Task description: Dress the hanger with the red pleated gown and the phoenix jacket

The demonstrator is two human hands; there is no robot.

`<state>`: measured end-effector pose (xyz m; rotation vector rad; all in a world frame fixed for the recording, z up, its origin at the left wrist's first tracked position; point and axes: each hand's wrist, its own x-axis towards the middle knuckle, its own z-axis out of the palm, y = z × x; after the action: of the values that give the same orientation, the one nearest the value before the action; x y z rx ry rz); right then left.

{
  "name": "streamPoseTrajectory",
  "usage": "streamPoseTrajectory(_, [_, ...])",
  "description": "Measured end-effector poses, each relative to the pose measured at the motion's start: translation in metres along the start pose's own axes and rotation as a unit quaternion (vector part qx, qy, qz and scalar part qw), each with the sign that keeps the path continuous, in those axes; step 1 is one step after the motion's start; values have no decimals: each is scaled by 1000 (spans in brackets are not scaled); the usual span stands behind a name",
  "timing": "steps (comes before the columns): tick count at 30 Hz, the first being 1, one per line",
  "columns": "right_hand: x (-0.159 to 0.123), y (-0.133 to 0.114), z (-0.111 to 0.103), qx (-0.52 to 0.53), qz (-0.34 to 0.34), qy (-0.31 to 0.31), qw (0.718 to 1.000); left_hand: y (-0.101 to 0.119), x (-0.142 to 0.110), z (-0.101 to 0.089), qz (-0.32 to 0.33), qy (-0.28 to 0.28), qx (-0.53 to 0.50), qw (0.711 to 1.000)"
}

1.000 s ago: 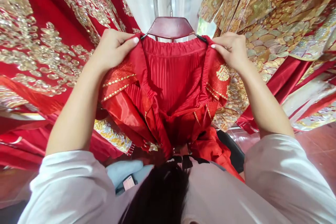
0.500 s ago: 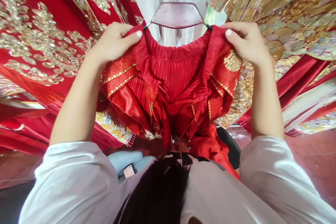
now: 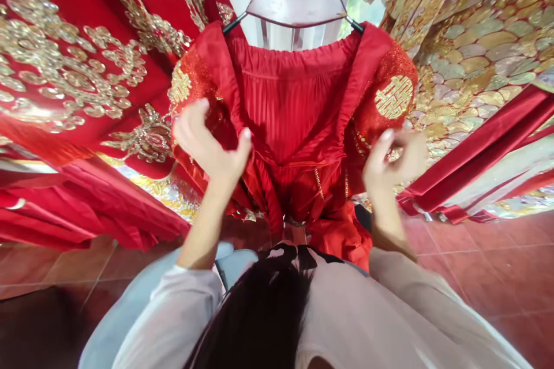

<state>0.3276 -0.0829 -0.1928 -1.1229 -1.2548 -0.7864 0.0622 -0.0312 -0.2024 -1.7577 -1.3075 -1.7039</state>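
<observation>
A red dress with a pleated inside and gathered neckline hangs from a dark-framed hanger in front of me. Gold emblems decorate its glittery shoulders, and gold beading trims the front. My left hand is over the dress's left side, thumb and fingers apart, holding nothing. On the opposite side, my right hand hovers by the sleeve with loosely curled fingers, a gap showing between thumb and fingers. Both hands are slightly blurred; whether either brushes the fabric I cannot tell.
Red cloth with gold sequins hangs close on the left. A gold scale-patterned garment hangs on the right. Behind the hanger are pale curtains and metal poles. Reddish floor tiles show below.
Both hands have let go of the dress's shoulders and come down towards me. The shoulders now spread over the hanger's arms, with both gold emblems showing.
</observation>
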Motion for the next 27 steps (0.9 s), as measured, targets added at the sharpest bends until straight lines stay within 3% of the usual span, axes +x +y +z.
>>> streamPoseTrajectory(2, [-41,-12,-7,-11,70,-114,991,7,-30,-3,-45,-26,31,998])
streamPoseTrajectory(4, [-65,-16,-2,-40,144,-178,973,6,-45,2,-99,-72,63,991])
streamPoseTrajectory(7, [-60,-17,11,29,189,-233,953,6,-43,9,-138,-141,55,979])
streamPoseTrajectory(11, [-22,-39,14,273,84,-302,910,33,-33,4,-108,-169,9,980])
streamPoseTrajectory(14, [-3,-65,13,327,13,-316,891,63,-34,-2,-77,-137,-30,987])
streamPoseTrajectory(17, [-3,-80,24,346,-6,-323,881,74,-40,3,-69,-144,-77,984])
streamPoseTrajectory(21, [-16,-77,48,338,-7,-371,865,62,-44,23,-98,-195,-120,969])
streamPoseTrajectory(27, [-29,-73,67,368,-31,-364,855,32,-36,55,-132,-251,-102,953])
